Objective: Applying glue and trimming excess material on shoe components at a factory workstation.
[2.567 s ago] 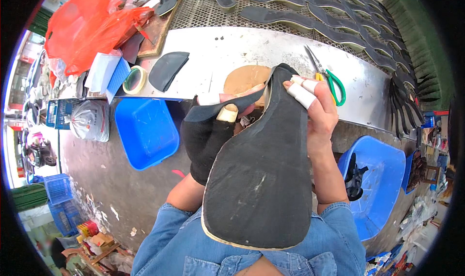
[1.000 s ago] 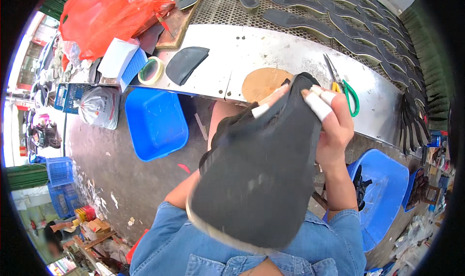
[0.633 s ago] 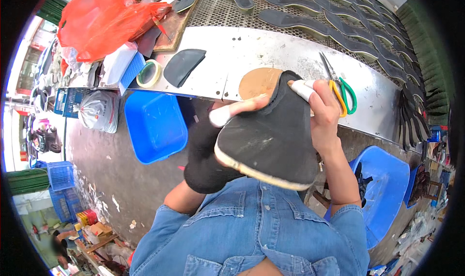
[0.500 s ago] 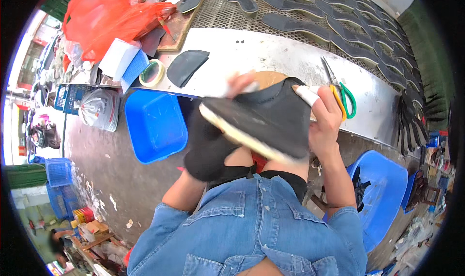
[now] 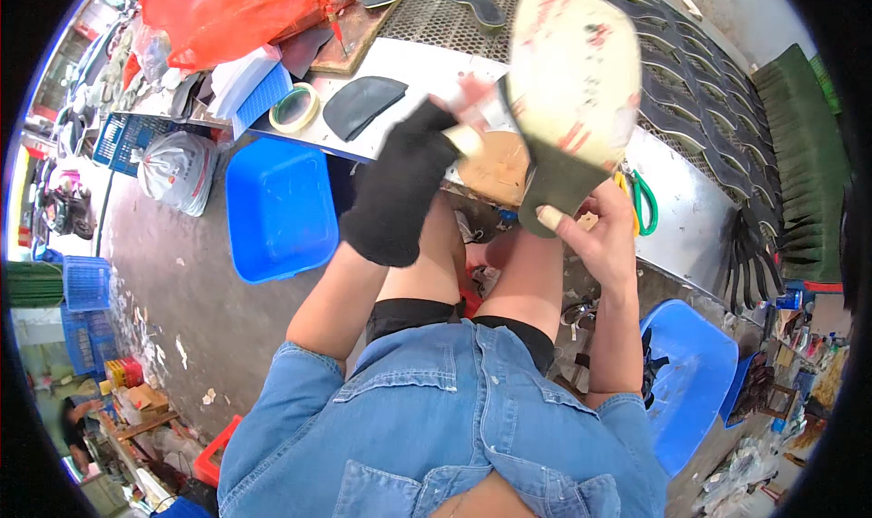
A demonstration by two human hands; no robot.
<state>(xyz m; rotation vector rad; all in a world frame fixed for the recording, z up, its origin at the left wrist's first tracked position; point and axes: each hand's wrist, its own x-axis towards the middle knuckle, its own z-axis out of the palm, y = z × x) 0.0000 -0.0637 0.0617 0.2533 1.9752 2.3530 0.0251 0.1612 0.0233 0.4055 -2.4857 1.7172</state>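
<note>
Metal workbench (image 5: 699, 218) runs across far side, rows of dark insoles on its mesh top. Blue tub (image 5: 277, 209) on floor at left, second blue tub (image 5: 695, 382) near right. Large shoe sole (image 5: 572, 73) held up over bench edge, pale underside facing camera, dark edge at its near end. Left hand (image 5: 400, 191) in black fingerless glove grips sole's left edge. Right hand (image 5: 595, 236), bare with taped fingertip, pinches sole's near end from below. Green-handled scissors (image 5: 640, 200) on bench just right of sole. Tape roll (image 5: 295, 109) far left.
</note>
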